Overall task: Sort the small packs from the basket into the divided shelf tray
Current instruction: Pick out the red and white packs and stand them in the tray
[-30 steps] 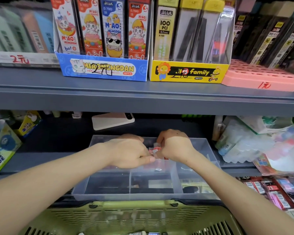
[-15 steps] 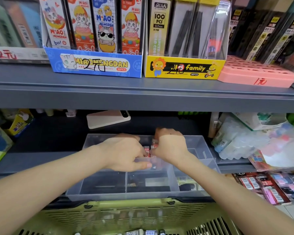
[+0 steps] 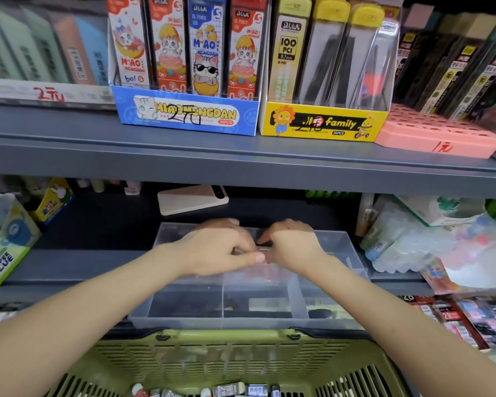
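Note:
A clear divided tray [image 3: 249,320] sits on the lower shelf. My left hand [image 3: 215,249] and my right hand [image 3: 291,246] meet over its middle back part, fingers curled together around small red-and-white packs [image 3: 261,249], mostly hidden between them. More red packs [image 3: 259,272] show blurred through the tray wall below my hands. The green basket [image 3: 221,359] is at the bottom of the view, with several small packs [image 3: 232,389] lying in it.
The grey upper shelf edge [image 3: 241,164] runs just above my hands. A cream phone-like slab [image 3: 192,199] lies behind the tray. Glue boxes [image 3: 5,245] stand at left, plastic-wrapped goods [image 3: 413,239] at right, and hanging packs [image 3: 464,316] at lower right.
Both hands have stayed together over the tray and shifted slightly toward its back. The packs between them are more hidden now.

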A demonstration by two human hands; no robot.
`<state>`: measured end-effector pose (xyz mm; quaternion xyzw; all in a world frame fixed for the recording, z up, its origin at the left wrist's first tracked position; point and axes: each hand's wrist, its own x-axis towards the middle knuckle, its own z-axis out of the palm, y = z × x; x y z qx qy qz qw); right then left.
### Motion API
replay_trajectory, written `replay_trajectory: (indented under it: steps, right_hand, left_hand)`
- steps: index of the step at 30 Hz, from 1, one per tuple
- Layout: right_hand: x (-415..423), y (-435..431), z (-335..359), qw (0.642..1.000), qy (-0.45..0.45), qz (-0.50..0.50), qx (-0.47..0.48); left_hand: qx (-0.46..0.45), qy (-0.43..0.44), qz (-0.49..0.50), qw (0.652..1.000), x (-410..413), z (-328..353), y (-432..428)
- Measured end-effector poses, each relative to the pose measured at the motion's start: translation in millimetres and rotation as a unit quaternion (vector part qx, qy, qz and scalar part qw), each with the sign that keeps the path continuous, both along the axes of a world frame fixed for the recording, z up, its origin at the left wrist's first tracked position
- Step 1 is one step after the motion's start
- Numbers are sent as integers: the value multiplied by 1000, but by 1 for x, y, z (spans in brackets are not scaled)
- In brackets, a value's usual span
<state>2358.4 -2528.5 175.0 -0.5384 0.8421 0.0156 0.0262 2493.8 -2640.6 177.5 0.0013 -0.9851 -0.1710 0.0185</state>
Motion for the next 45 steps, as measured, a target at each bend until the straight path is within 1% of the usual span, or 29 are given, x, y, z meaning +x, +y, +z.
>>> replay_trajectory:
  steps: [2, 3, 4, 5, 6, 7, 8, 9, 10, 11, 14, 15, 16, 18, 19, 20, 22, 23, 25, 26, 28, 30, 32, 34, 36, 38, 41, 43, 45]
  right_hand:
    - [3, 9, 4, 997, -6, -14, -74]
    - [5, 14, 8, 991, -27, -31, -125]
    - [9, 18, 13, 982, -73, -45, -171]
    - [14, 21, 19, 962, -161, -54, -215]
    - [23, 24, 26, 926, -282, -59, -243]
    - [35, 26, 32, 881, -399, -57, -248]
    - [46, 28, 37, 847, -471, -55, -241]
    - [55, 29, 39, 829, -506, -55, -231]
    - [63, 29, 40, 816, -530, -59, -225]
    - [70, 29, 41, 803, -547, -67, -226]
    - [72, 27, 41, 771, -586, -101, -230]
    - [71, 27, 42, 765, -594, -108, -225]
    - [67, 28, 43, 760, -600, -114, -223]
    - [56, 29, 46, 762, -588, -135, -234]
    - [48, 30, 48, 774, -568, -146, -238]
    - [40, 29, 50, 794, -538, -156, -235]
    - [25, 30, 52, 838, -478, -163, -207]
    - [21, 30, 52, 850, -467, -156, -189]
    - [15, 31, 49, 865, -459, -126, -160]
    - [13, 31, 47, 877, -439, -116, -157]
    - [10, 29, 44, 912, -354, -116, -171]
    - [8, 25, 43, 938, -264, -124, -185]
    - [9, 19, 41, 953, -223, -124, -164]
    - [12, 11, 36, 964, -204, -122, -116]
    - [15, 2, 30, 969, -202, -123, -76]
    - [20, -5, 23, 967, -203, -134, -73]
    - [27, -11, 9, 965, -163, -160, -126]
    - [30, -11, -1, 968, -129, -150, -154]
    - [30, -9, -6, 969, -127, -142, -159]
  left_hand:
    - [116, 68, 86, 987, 3, 5, 0]
    - [205, 99, 145, 963, 1, 7, -1]
    - [319, 121, 210, 916, -1, 10, 0]
    - [441, 136, 264, 847, -3, 14, 2]
    - [548, 166, 284, 769, -2, 17, 7]
    - [632, 199, 280, 695, 1, 19, 12]
    - [695, 218, 268, 631, 5, 23, 18]
    - [737, 221, 253, 586, 8, 26, 22]
    - [757, 220, 244, 564, 13, 26, 27]
    - [764, 216, 240, 558, 12, 27, 30]
    - [766, 213, 230, 560, 13, 30, 37]
    - [762, 211, 227, 568, 14, 30, 39]
    - [739, 210, 229, 598, 16, 29, 40]
    - [629, 194, 250, 710, 23, 26, 39]
    - [568, 190, 258, 758, 26, 23, 37]
    - [516, 189, 266, 792, 31, 21, 34]
    - [425, 192, 289, 836, 44, 15, 27]
    - [362, 191, 304, 860, 50, 10, 23]
    - [194, 184, 324, 907, 64, 2, 17]
    - [123, 182, 325, 920, 72, 0, 16]
    - [36, 165, 310, 935, 86, -5, 16]
    - [4, 138, 301, 944, 96, -7, 16]
    - [-10, 123, 298, 947, 102, -10, 18]
    - [-18, 120, 292, 949, 107, -14, 20]
    - [-24, 116, 289, 950, 111, -18, 21]
    - [-29, 114, 291, 950, 115, -21, 21]
    - [-22, 119, 299, 947, 120, -24, 20]
    - [-10, 122, 304, 945, 122, -25, 21]
    - [0, 126, 309, 943, 123, -26, 21]
